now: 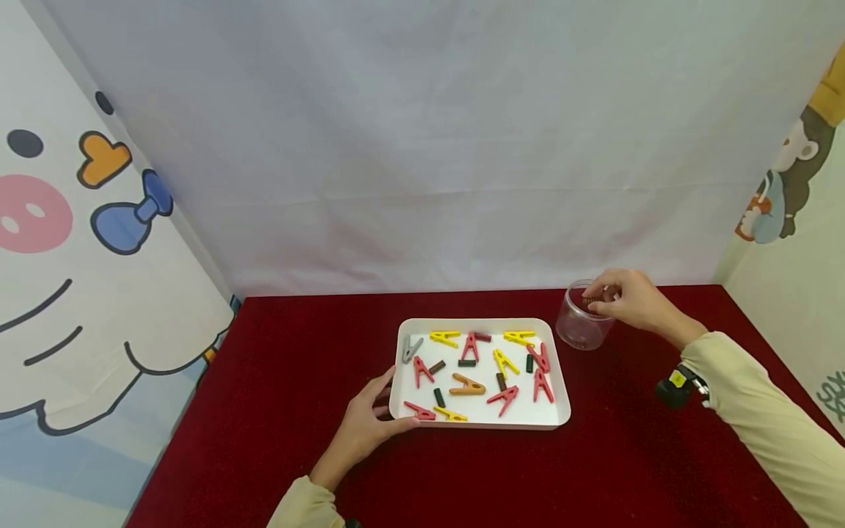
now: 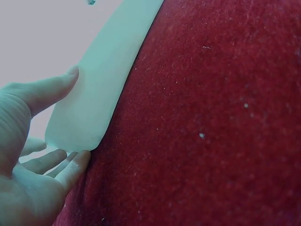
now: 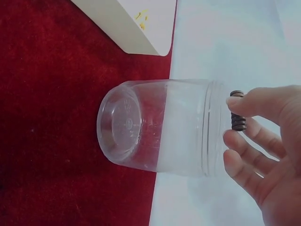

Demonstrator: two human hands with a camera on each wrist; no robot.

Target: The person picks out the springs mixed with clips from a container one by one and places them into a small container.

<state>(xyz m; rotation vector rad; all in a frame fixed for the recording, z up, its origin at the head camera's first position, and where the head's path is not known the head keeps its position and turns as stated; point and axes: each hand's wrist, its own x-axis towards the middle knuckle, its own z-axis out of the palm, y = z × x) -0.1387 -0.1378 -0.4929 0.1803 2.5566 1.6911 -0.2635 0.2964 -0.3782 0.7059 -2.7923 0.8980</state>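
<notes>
My right hand [image 1: 632, 299] pinches a small dark brown coil spring [image 3: 239, 123] between thumb and fingers, above the mouth of a clear plastic jar [image 1: 582, 331]. In the right wrist view no other thing shows inside the jar. My left hand [image 1: 364, 419] holds the near left corner of a white tray [image 1: 488, 425], its thumb on the near wall and its fingers round the corner. Scattered in the tray are several red, yellow and other clips, among them a brown clip [image 1: 467, 386] and a grey clip [image 1: 412, 349], with several dark springs [image 1: 466, 363] between them.
A dark red cloth [image 1: 277, 411] covers the table. The jar stands just right of the tray's far right corner. Behind rises a pale curtain [image 1: 429, 147], and printed cartoon panels stand at left and right.
</notes>
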